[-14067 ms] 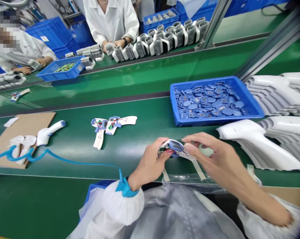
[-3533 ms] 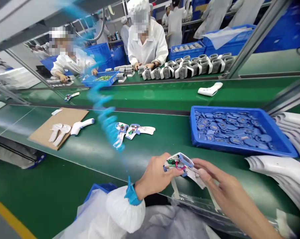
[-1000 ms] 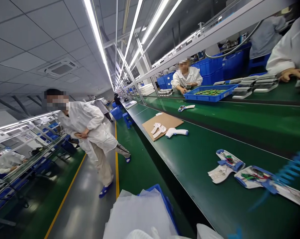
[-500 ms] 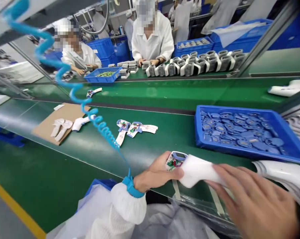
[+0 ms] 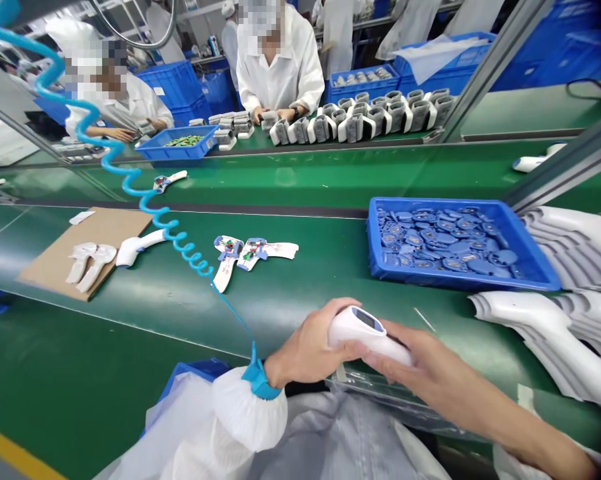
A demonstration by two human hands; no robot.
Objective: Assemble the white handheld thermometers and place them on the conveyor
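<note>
Both hands hold a white handheld thermometer (image 5: 348, 328) with a small dark screen in a blue frame on top. My left hand (image 5: 308, 343) wraps round its head end, thumb along the near side. My right hand (image 5: 423, 357) grips the handle end, its thumb close to the left thumb. The two shell halves lie together, and the inside is hidden. A blue wrist strap (image 5: 261, 381) with a coiled cord (image 5: 175, 243) circles my left wrist. Beyond my hands, two opened thermometer halves (image 5: 254, 252) with wires and circuit boards rest on the green bench.
A blue bin (image 5: 463, 280) of blue oval parts stands at right, beside stacked white shells (image 5: 540, 323). Cardboard (image 5: 105, 223) at left bears white shell pieces (image 5: 91, 260) and a white thermometer body (image 5: 138, 247). Two co-workers (image 5: 280, 63) sit across the green conveyor (image 5: 290, 177).
My right hand has come in to the left with the white shell piece. That piece now covers the circuit board that showed in my left hand. The view has shifted right.
</note>
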